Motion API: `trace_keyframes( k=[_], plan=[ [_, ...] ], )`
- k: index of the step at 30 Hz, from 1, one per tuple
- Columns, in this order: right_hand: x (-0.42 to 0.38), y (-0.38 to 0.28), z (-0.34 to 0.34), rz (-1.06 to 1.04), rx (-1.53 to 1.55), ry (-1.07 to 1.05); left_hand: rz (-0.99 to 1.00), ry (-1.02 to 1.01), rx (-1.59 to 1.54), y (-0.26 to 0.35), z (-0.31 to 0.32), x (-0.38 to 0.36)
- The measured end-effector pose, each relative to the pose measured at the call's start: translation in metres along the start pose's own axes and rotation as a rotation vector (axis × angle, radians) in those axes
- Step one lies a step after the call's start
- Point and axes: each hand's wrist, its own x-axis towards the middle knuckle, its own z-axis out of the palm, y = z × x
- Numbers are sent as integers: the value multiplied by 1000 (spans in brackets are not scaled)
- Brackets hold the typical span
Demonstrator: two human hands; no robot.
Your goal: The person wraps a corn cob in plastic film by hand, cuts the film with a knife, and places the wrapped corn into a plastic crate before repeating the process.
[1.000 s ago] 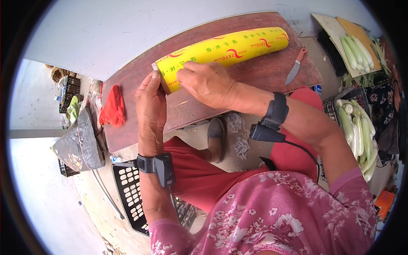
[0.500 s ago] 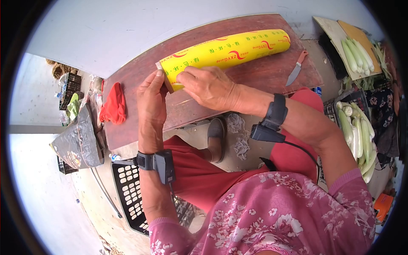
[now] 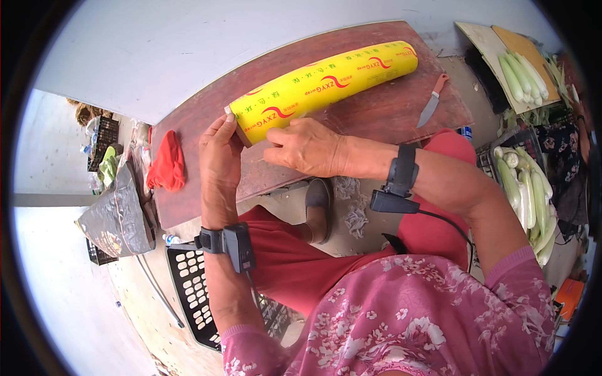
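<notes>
A long yellow roll of plastic wrap, printed with red and green lettering, lies slantwise on the reddish-brown board. My left hand grips its near left end, thumb up by the end of the core and the other fingers partly hidden behind it. Beside the roll's lower edge, close to that end, is my right hand. Its fingers are curled in and pressed together; whatever they pinch is hidden. To the right on the board rests a knife with a reddish handle.
A red cloth lies on the board's left side. Pale peeled stalks fill a crate on the right, with more stalks on a panel behind. A black plastic crate sits by my left leg. White scraps litter the floor.
The roll has turned, bringing different lettering to the top, and shifted slightly left. My right hand has moved down and right, from over the roll to its lower edge. The left hand keeps its grip.
</notes>
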Motion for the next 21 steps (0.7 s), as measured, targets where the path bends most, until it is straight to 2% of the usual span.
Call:
trace_keyframes(
  k=[10, 16, 21],
  plan=[
    [-15, -2, 16, -19, 6, -45, -146, 115, -5, -17, -13, 16],
    [-13, 13, 6, 193, -29, 128, -259, 102, 11, -26, -25, 22],
    [-20, 40, -4, 418, -48, 15, -314, 117, -41, -30, -26, 29]
  ],
)
